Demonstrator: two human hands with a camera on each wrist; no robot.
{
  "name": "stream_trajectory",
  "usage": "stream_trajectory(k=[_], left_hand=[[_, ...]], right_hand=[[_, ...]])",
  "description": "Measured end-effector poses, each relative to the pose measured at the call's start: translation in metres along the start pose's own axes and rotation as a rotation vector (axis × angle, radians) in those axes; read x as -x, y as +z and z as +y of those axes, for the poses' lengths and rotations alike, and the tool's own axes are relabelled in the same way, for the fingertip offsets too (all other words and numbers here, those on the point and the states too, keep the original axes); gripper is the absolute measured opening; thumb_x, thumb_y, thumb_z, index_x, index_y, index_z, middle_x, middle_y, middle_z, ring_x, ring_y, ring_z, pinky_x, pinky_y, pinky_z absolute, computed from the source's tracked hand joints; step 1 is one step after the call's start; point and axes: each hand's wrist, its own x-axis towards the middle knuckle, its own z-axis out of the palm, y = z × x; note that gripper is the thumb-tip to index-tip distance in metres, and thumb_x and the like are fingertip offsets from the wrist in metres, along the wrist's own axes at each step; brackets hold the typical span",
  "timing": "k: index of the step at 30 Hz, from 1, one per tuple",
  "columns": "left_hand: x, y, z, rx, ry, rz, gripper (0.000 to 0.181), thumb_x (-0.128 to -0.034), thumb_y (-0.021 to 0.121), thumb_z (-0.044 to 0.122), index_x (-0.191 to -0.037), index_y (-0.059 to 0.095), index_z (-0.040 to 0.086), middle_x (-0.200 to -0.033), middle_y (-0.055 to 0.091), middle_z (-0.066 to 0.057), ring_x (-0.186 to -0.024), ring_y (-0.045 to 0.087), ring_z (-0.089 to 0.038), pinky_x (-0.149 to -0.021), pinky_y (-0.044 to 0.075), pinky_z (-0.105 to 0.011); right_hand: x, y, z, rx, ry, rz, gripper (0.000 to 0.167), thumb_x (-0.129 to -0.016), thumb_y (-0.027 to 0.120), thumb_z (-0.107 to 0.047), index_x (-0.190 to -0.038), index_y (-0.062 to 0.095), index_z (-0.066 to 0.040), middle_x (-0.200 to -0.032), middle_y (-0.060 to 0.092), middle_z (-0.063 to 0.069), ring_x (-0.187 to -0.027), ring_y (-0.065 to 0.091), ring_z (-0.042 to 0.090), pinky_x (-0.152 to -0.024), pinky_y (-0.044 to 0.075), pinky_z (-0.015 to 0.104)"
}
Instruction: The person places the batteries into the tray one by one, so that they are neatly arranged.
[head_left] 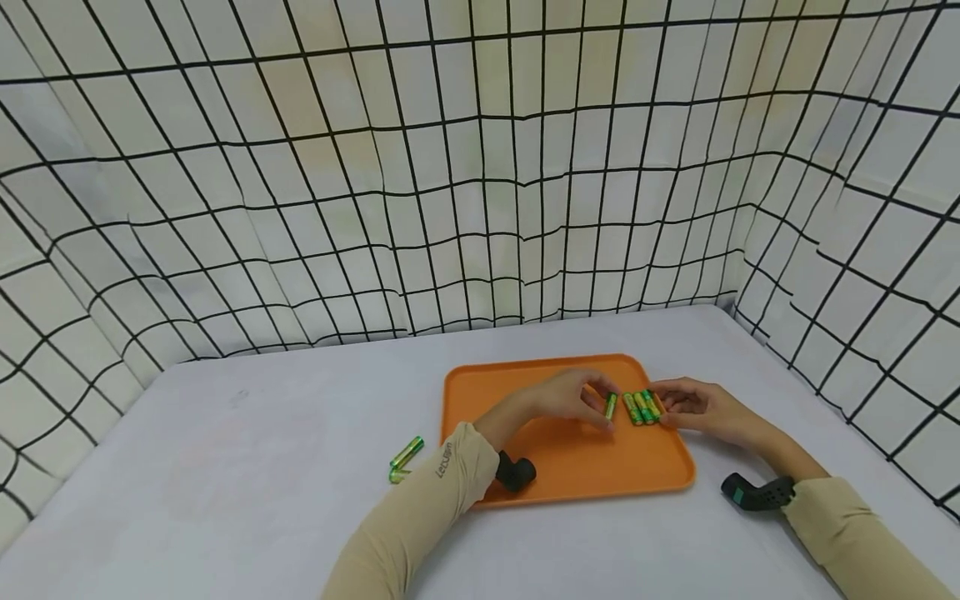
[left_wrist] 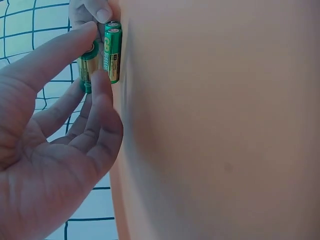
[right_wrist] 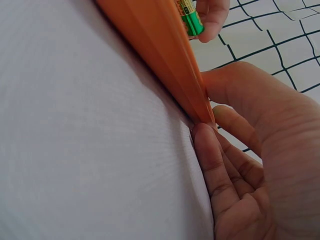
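Note:
My left hand (head_left: 570, 396) is over the orange tray (head_left: 562, 458), pinching a green and gold battery (left_wrist: 88, 67) between thumb and fingertips. That battery stands close to the left of several like batteries (head_left: 641, 407), lined up side by side near the tray's right edge. My right hand (head_left: 708, 410) is at that edge, gripping the tray's rim, with its thumb tip hidden behind the rim in the right wrist view. Its fingers (right_wrist: 207, 150) lie low on the outer side, by the white tabletop. In the left wrist view, the right hand's fingertips are right beside the batteries.
Two more green batteries (head_left: 407, 452) lie on the white tabletop (head_left: 262, 467) left of the tray, one partly hidden by my left sleeve (head_left: 427, 508). A white wall with a black grid (head_left: 480, 208) rises behind the table and along its sides.

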Motion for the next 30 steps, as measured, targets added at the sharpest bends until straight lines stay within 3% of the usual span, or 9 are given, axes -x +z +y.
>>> stream_trajectory(k=[17,23,30], left_hand=[[-0.010,0.003,-0.002,0.035,-0.035,0.027,0.048,-0.0821,0.080,0.013,-0.126,0.060,0.008,-0.116,0.059,0.003,-0.098,0.059,-0.008,-0.083,0.049,-0.020],[-0.013,0.006,-0.001,0.035,-0.032,0.031,0.046,-0.0827,0.079,0.011,-0.125,0.060,0.006,-0.113,0.060,0.000,-0.095,0.060,-0.008,-0.079,0.051,-0.021],[-0.018,0.011,0.001,-0.006,-0.063,0.079,0.042,-0.0816,0.080,0.014,-0.118,0.062,0.005,-0.107,0.064,0.000,-0.092,0.059,-0.008,-0.077,0.050,-0.019]], right_hand=[[0.001,0.001,-0.001,-0.001,-0.021,0.008,0.047,-0.092,0.068,-0.010,-0.134,0.053,0.006,-0.112,0.060,0.008,-0.092,0.057,0.006,-0.080,0.050,0.018],[0.003,0.000,-0.002,0.002,-0.035,0.018,0.046,-0.092,0.068,-0.009,-0.132,0.053,0.007,-0.111,0.060,0.006,-0.092,0.057,0.006,-0.079,0.050,0.017],[0.002,0.000,-0.001,-0.011,-0.043,0.000,0.046,-0.092,0.067,-0.007,-0.134,0.052,0.007,-0.113,0.059,0.014,-0.092,0.056,0.007,-0.080,0.050,0.017]])
